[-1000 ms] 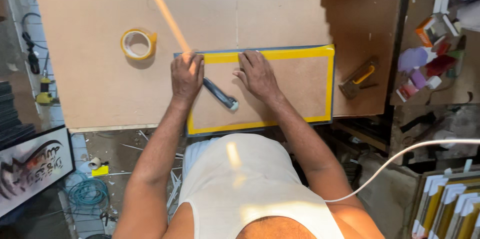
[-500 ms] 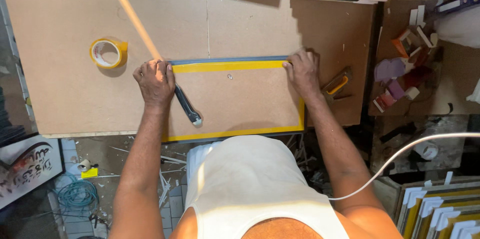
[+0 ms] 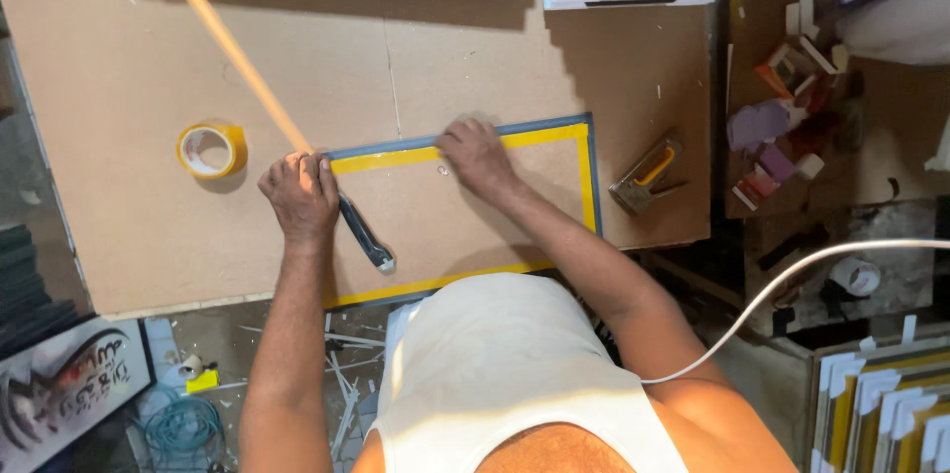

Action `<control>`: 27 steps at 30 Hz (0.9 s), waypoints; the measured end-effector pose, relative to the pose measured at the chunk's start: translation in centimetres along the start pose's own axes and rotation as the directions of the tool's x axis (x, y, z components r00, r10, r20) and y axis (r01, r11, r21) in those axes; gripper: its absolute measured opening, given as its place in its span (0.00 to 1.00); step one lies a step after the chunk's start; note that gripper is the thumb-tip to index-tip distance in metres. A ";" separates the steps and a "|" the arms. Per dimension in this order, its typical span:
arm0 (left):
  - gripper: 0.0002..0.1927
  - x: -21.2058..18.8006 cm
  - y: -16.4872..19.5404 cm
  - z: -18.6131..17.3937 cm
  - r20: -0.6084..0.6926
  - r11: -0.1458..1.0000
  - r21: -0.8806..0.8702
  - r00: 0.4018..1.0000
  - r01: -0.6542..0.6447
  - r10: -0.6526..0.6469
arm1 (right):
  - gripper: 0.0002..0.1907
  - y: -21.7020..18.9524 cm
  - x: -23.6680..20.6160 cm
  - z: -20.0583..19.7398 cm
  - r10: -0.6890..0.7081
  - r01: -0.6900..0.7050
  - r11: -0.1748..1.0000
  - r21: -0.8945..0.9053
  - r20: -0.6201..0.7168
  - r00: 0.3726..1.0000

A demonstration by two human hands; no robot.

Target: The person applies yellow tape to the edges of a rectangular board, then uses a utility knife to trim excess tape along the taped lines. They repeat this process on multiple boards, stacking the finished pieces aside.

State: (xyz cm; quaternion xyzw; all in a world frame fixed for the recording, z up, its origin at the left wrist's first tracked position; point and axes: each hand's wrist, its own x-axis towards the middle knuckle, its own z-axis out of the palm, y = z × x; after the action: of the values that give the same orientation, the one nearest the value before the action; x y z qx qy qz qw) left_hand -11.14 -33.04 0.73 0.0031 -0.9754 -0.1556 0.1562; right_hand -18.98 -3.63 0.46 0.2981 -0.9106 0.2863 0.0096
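Observation:
A brown backing board [image 3: 475, 226], edged with yellow tape [image 3: 396, 158] and a blue rim, lies flat on the worktable. My left hand [image 3: 297, 198] rests with curled fingers on the board's top-left corner. A dark utility knife [image 3: 368, 237] lies on the board with its upper end against that hand's thumb side; whether it is gripped is unclear. My right hand [image 3: 477, 158] lies palm down with its fingers spread, pressing the taped top edge near the middle.
A roll of yellow tape [image 3: 211, 149] sits on the hardboard tabletop [image 3: 129, 67] to the left. A staple gun [image 3: 648, 174] lies right of the board. Frame mouldings are stacked at the back, small blocks at far right. A white cable [image 3: 792, 275] crosses lower right.
My right hand slid left along the top edge, from the board's right corner back to the middle. My left hand stayed at the left corner, fingers now curled.

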 end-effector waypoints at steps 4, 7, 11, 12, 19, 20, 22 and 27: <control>0.06 -0.3 -0.2 0.3 -0.019 1.000 0.007 1.000 -0.021 0.021 | 0.04 7.8 -5.9 -6.7 0.164 -0.181 0.970 -0.165 -0.112 0.980; 0.07 -0.4 -0.5 0.8 -0.034 0.999 0.008 0.999 -0.042 0.042 | 0.06 12.2 -9.1 -12.1 0.195 -0.260 0.904 -0.339 -0.214 0.957; 0.09 -1.5 -0.3 0.2 0.143 0.994 -0.073 0.988 0.076 -0.065 | 0.08 12.6 -15.3 -16.2 0.343 -0.461 0.858 -0.225 -0.417 0.842; 0.12 -1.9 0.2 0.0 0.092 0.994 -0.062 0.992 0.092 -0.086 | 0.08 12.0 -17.2 -17.2 0.369 -0.507 0.840 -0.193 -0.483 0.794; 0.35 -12.1 15.4 1.6 0.125 0.904 -0.084 0.905 0.419 -0.408 | 0.05 13.9 -31.8 -23.5 0.334 -0.557 0.788 -0.263 -0.577 0.745; 0.36 -13.3 18.5 2.6 0.131 0.920 -0.086 0.919 0.383 -0.371 | 0.05 14.8 -33.5 -24.0 0.353 -0.569 0.785 -0.245 -0.579 0.735; 0.40 -15.2 24.6 4.4 0.134 0.944 -0.082 0.942 0.319 -0.307 | 0.05 17.2 -36.1 -25.7 0.411 -0.599 0.774 -0.204 -0.558 0.721; 0.42 -11.2 37.5 9.6 0.319 0.959 -0.210 0.941 0.189 -0.116 | 0.10 23.0 -37.8 -29.0 0.492 -0.604 0.789 -0.112 -0.474 0.730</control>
State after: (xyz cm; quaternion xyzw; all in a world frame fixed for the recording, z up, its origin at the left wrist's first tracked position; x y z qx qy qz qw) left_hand -1.84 6.12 0.11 0.0365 -0.9588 -0.2816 -0.0087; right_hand -4.93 47.13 5.76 -0.0594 -0.9626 0.2118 0.1582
